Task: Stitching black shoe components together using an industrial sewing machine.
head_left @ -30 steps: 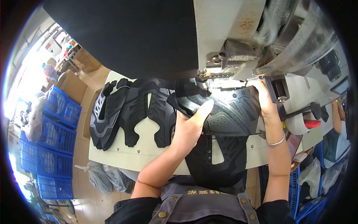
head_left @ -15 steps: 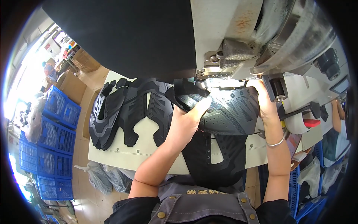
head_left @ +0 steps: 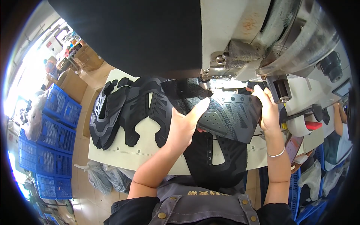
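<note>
A dark grey and black shoe upper (head_left: 228,116) with eyelet holes and a raised pattern lies beneath the head of a sewing machine (head_left: 234,26). My left hand (head_left: 183,127) grips its left side, thumb flat on top and the fingers mostly hidden underneath. At the upper right edge, my right hand (head_left: 269,110) holds the same piece, with some fingertips behind the machine parts. The upper's black lining edge (head_left: 183,90) is by the machine's presser area (head_left: 204,83); the needle itself cannot be made out. Another black upper (head_left: 198,157) hangs over the table's front edge, below my hands.
More shoe uppers (head_left: 135,112) lie overlapping on the pale table (head_left: 146,137) at left, a grey-patterned one (head_left: 103,122) outermost. Stacked blue crates (head_left: 56,138) and cardboard boxes (head_left: 68,85) stand on the floor to the left. Another person's arm (head_left: 339,120) shows at far right.
The upper has turned slightly clockwise, its lower right corner swinging down. My left hand has moved a little left with it, and more black lining shows on the left.
</note>
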Available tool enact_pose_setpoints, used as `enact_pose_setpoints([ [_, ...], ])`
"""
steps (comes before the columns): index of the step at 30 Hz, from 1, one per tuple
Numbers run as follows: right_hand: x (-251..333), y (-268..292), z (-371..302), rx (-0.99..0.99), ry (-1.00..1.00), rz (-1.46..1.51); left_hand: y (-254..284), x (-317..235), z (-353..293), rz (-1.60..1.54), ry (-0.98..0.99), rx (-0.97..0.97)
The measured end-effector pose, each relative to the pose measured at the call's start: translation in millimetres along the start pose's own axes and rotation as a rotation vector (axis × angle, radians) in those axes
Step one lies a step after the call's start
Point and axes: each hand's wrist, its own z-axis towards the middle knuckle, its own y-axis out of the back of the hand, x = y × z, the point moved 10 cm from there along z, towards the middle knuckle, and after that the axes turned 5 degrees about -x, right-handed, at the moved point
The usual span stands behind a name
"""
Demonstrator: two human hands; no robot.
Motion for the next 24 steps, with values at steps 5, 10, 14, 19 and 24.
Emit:
enact_pose_setpoints([
  [5, 2, -7, -9, 0.019, -0.012, -0.011, 9, 13, -12, 0.143, 0.072, -0.035],
  [10, -1, -7, -27, 0.144, 0.024, -0.187, 11, 9, -8, 0.182, 0.068, -0.016],
  [14, 5, -14, -34, 0.166, 0.078, -0.22, 9, 8, -6, 0.163, 0.046, 0.006],
  [19, 14, -15, -35, 0.146, 0.157, -0.275, 3, -6, -7, 0.201, -0.1, -0.007],
  [24, 13, -19, -32, 0.158, 0.133, -0.294, -1, -17, -1, 0.282, -0.182, 0.034],
])
